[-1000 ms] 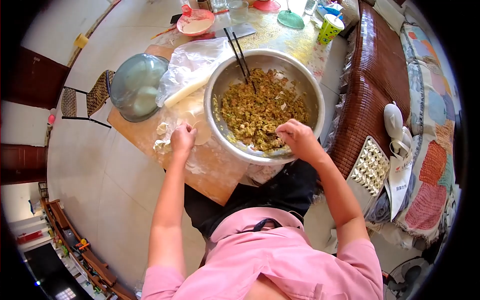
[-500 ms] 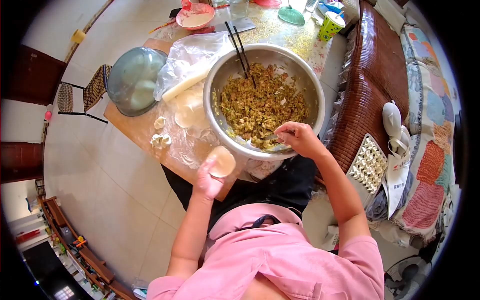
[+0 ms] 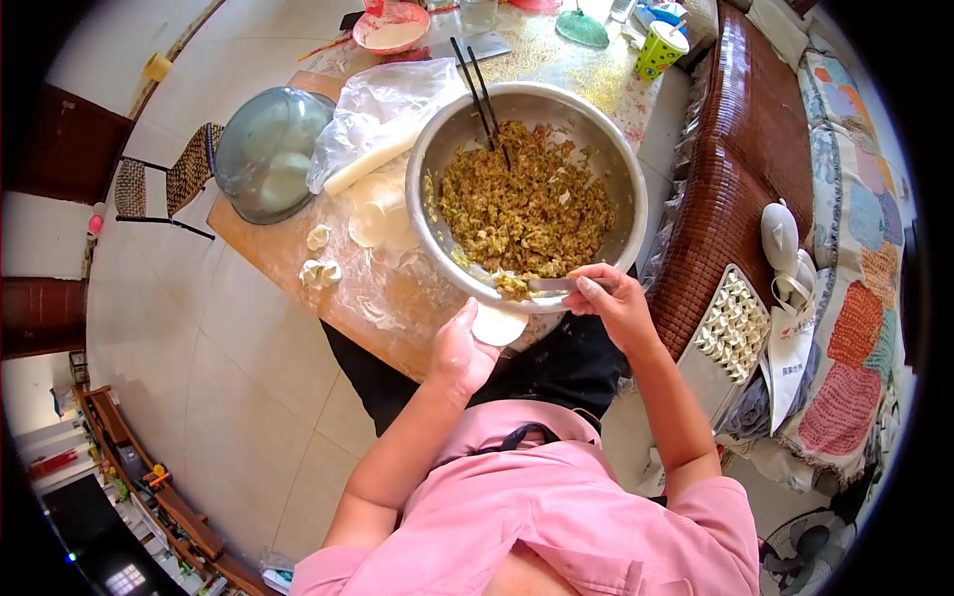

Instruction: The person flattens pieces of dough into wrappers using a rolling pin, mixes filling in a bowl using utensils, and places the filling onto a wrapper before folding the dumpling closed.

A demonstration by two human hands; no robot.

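Note:
My left hand holds a round, thin dumpling wrapper across its fingers, just below the near rim of a big metal bowl. Chopped filling covers the bottom of that bowl, and a pair of black chopsticks stands in it, leaning on the far rim. In my right hand is a spoon, gripped by its handle. A lump of filling sits on the spoon's end, over the near rim and a little above the wrapper.
A floury wooden board carries a rolling pin, flattened wrappers, small dough pieces, a plastic bag and a dark glass bowl over pale lumps. To the right, a tray of dumplings rests beside the brown sofa.
My left hand has brought the wrapper rightward, up against the bowl's near side. The spoon has come up out of the filling with a lump on it, toward the near rim.

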